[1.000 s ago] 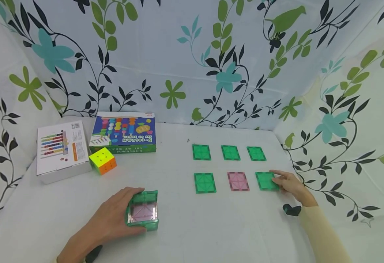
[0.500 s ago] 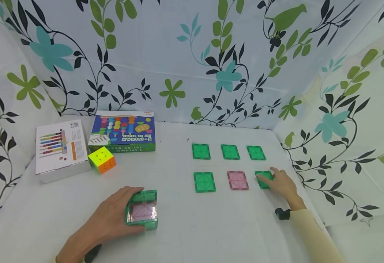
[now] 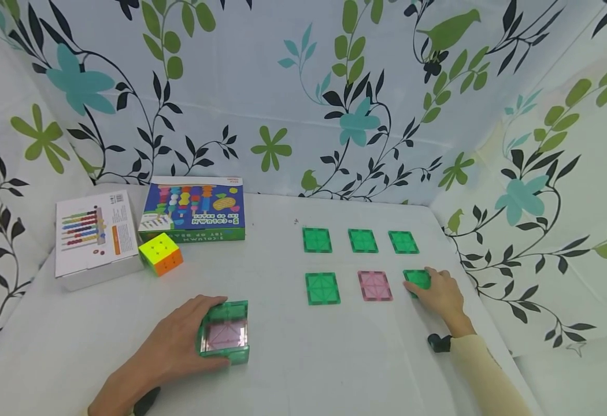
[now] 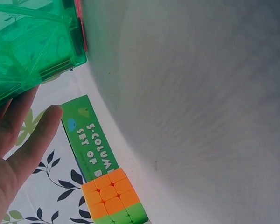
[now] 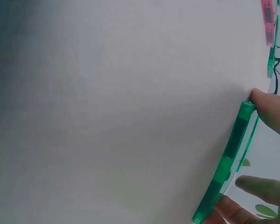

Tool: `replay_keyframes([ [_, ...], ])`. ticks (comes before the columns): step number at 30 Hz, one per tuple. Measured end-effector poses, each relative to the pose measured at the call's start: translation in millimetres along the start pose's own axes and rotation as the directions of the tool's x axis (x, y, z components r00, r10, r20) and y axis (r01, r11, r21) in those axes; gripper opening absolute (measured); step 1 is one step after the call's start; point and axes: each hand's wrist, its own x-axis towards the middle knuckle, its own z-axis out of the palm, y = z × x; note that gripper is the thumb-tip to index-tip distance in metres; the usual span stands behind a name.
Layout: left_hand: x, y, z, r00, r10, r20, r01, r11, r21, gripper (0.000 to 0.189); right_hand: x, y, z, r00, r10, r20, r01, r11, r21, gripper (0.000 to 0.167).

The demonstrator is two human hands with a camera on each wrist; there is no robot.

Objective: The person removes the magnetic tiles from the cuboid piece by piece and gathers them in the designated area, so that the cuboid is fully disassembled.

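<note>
Step in hand, as we judge it: a grip on one green tile [image 3: 415, 279]. We advise an even pinch across opposite edges, tile level, clear of its neighbour. Right hand [image 3: 443, 296]: drawn in to the tile's span, gripping it at the right end of the near row; whether it is off the worktop [image 3: 293, 370] we cannot tell. Left hand [image 3: 176, 338]: spread wide, holding a green-and-pink box [image 3: 226, 334]; light pressure seems wise, lest walls part. Outward: one pink tile [image 3: 375, 286], apart; four other green tiles [image 3: 322, 288], flat. Farthest: puzzle cube [image 3: 162, 254], blue carton [image 3: 193, 209], white carton [image 3: 95, 234].
</note>
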Motion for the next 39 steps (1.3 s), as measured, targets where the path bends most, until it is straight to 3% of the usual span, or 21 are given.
replay_keyframes([
  [7,-0.7,-0.8,-0.6,1.0,-0.005,0.004,0.005,1.0,-0.013,0.1,-0.9,-4,-6,1.0,-0.014,-0.012,0.014,1.0,0.018,0.095],
  [11,-1.6,-1.1,0.1,1.0,-0.004,0.006,0.004,1.0,-0.017,0.101,-12.9,-24,-19,0.988,-0.081,-0.133,0.091,0.994,0.066,0.088],
  [14,-2.3,-1.2,0.4,1.0,-0.006,0.006,0.006,1.0,-0.019,0.103,-31.2,-61,-31,0.953,-0.181,-0.243,0.216,0.969,0.124,0.078],
  [17,-2.7,-1.1,0.5,1.0,-0.005,0.004,0.006,1.0,-0.017,0.105,-56.2,-111,-34,0.884,-0.328,-0.333,0.398,0.902,0.167,0.069],
  [21,-3.0,-1.0,0.8,1.0,-0.002,-0.002,0.002,1.0,-0.01,0.107,-95.2,-173,-20,0.743,-0.558,-0.369,0.644,0.745,0.171,0.06],
  [26,-4.9,-2.8,0.7,1.0,-0.011,0.0,0.011,1.0,-0.016,0.109,-137.0,-228,7,0.581,-0.783,-0.22,0.808,0.522,0.274,0.051],
  [30,-8.1,-5.9,-1.3,0.999,-0.04,0.016,0.041,0.998,-0.051,0.109,-157.7,-259,26,0.475,-0.875,-0.09,0.823,0.406,0.398,0.047],
  [33,-9.1,-9.2,-3.9,0.997,-0.068,0.022,0.07,0.994,-0.082,0.102,-166.2,-276,36,0.425,-0.902,-0.081,0.832,0.353,0.428,0.046],
  [36,-9.5,-12.3,-6.7,0.998,-0.061,0.002,0.061,0.991,-0.119,0.085,-170.8,-288,41,0.399,-0.911,-0.106,0.848,0.322,0.42,0.046],
  [39,-10.1,-14.3,-9.2,0.999,-0.016,-0.032,0.01,0.988,-0.155,0.065,-172.1,-296,45,0.383,-0.914,-0.131,0.867,0.307,0.392,0.042],
])
